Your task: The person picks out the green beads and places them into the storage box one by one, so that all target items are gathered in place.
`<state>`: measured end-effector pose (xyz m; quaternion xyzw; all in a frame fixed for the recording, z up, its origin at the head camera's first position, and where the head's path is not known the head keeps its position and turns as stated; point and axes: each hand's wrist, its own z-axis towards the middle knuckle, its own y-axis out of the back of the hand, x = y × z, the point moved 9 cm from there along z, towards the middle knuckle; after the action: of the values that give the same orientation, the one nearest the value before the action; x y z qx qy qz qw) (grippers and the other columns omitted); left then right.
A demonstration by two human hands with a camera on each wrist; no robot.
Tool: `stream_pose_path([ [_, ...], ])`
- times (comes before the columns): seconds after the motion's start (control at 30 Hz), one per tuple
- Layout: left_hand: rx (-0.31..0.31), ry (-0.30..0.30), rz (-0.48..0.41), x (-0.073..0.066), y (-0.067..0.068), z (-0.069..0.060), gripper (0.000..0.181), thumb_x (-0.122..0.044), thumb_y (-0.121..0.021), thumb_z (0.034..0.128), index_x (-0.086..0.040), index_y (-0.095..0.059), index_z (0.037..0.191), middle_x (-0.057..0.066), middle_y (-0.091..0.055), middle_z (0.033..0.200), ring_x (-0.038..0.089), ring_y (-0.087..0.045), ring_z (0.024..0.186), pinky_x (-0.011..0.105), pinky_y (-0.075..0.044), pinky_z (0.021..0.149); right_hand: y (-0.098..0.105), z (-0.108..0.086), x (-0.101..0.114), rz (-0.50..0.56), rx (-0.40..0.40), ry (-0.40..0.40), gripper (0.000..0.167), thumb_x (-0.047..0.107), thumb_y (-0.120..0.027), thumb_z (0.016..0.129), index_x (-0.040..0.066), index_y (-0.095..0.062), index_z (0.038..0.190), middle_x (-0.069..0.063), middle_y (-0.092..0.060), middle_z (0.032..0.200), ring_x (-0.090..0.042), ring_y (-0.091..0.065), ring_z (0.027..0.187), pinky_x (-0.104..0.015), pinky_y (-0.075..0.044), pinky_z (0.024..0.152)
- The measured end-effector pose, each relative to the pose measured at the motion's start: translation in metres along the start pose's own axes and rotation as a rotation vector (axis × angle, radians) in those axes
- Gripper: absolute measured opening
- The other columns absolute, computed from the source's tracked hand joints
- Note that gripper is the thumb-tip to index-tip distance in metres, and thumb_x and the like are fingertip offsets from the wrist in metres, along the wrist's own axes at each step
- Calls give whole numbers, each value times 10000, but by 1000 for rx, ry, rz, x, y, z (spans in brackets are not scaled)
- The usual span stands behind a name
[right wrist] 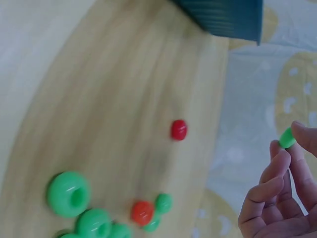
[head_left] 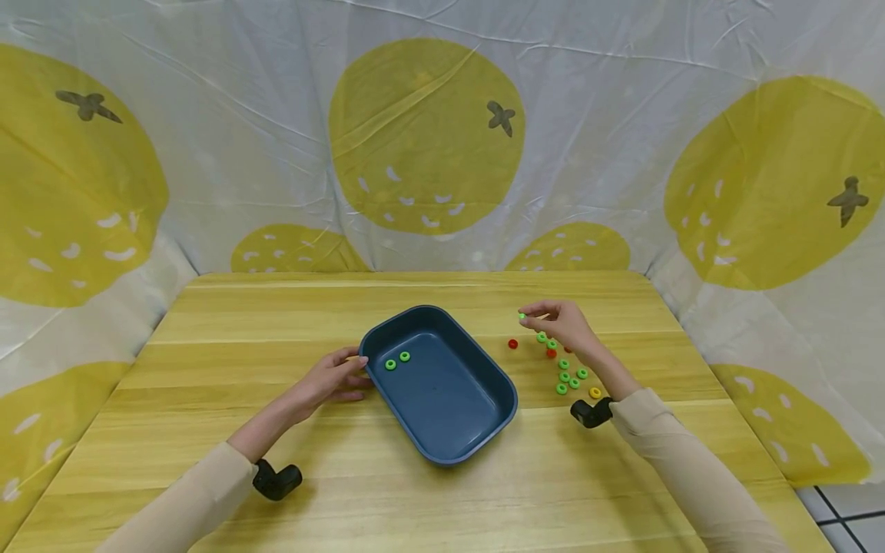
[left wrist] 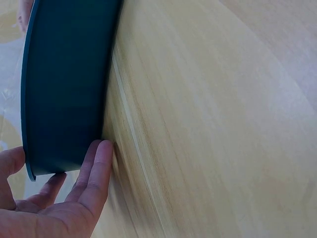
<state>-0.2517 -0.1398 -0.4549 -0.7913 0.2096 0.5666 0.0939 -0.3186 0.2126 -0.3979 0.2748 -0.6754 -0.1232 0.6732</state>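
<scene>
Holds a green ring bead (head_left: 522,316) pinched between thumb and fingertips of the right hand (head_left: 565,325), seemingly raised off the wooden bench (head_left: 346,476). Shows nearly edge-on in the right wrist view. Lies off the right long side of the deep blue tray (head_left: 449,399), apart from the rim and roughly level with the tray's far end. Slants, in the tray's case, from far left to near right along the long axis, turning that side toward the right hand. Makes the right hand by far the nearer to the bead, with the left hand (head_left: 333,376) across the tray. Grips the tray's left corner, at the far end, with that left hand: thumb at the rim, fingers against the outer wall and lower edge.

Contains two green beads (head_left: 390,365), just beside each other, near the gripped corner. Outside, includes a red bead (head_left: 513,344) on the bench between tray and right hand. Beneath and nearer the body, scatters loose green beads (head_left: 564,364), an orange-red bead (head_left: 551,353) and, at the near right, a yellow bead (head_left: 595,392). Beyond, hangs as pale cloth (head_left: 594,153) printed with yellow fruit.
</scene>
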Motion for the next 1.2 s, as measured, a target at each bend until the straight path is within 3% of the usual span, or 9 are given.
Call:
stream_pose_path([
  [0.07, -3, 3, 0, 0, 0, 0, 615, -291, -418, 1003, 70, -186, 1444, 336, -440, 1354, 351, -587, 1143, 421, -526, 923, -3, 8, 2, -3, -5, 21, 362, 320, -676, 858, 88, -666, 1136, -130, -690, 1041, -240, -594, 774, -295, -488, 574],
  [0.1, -5, 4, 0, 0, 1, 0, 615, -290, -418, 1003, 69, -185, 1445, 336, -437, 1357, 354, -584, 1146, 421, -526, 923, -5, 9, 7, 0, -2, 33, 359, 313, -678, 857, 86, -666, 1136, -128, -689, 1047, -186, -596, 766, -298, -500, 623],
  [0.17, -6, 6, -1, 0, 1, 0, 616, -288, -418, 1003, 69, -183, 1446, 336, -435, 1360, 358, -581, 1150, 423, -525, 925, -12, 13, 18, 16, 14, 48, 358, 291, -683, 856, 76, -664, 1141, -136, -679, 1065, -116, -579, 708, -255, -472, 601],
  [0.5, -2, -1, -10, 1, 0, -1, 619, -285, -420, 1002, 68, -176, 1449, 337, -396, 1390, 359, -580, 1150, 434, -516, 935, -52, 29, 68, 38, 96, 148, 357, 247, -687, 855, 54, -658, 1154, -160, -665, 1100, -137, -571, 707, -237, -435, 590],
  [0.77, -1, 0, -18, 0, 0, -1, 624, -282, -426, 999, 63, -171, 1453, 334, -377, 1405, 364, -574, 1158, 444, -509, 941, -93, 47, 104, 20, 152, 257, 244, 218, -701, 842, 98, -707, 1054, -112, -695, 1004, -328, -659, 811, -278, -523, 676],
  [1.07, -6, 16, -21, 1, 0, 0, 619, -300, -422, 1000, 51, -183, 1452, 324, -408, 1388, 359, -576, 1157, 433, -517, 934, -149, 53, 123, -226, 209, 439, 191, 124, -707, 826, 25, -714, 989, -104, -724, 930, -196, -663, 806, -181, -525, 675],
  [1.2, 5, 16, -22, 1, 0, -1, 623, -304, -422, 1001, 49, -180, 1454, 322, -404, 1393, 373, -563, 1171, 440, -511, 941, -170, 53, 115, -377, 246, 448, 180, 112, -694, 837, 40, -712, 1000, -77, -724, 958, -186, -671, 862, -211, -539, 708],
])
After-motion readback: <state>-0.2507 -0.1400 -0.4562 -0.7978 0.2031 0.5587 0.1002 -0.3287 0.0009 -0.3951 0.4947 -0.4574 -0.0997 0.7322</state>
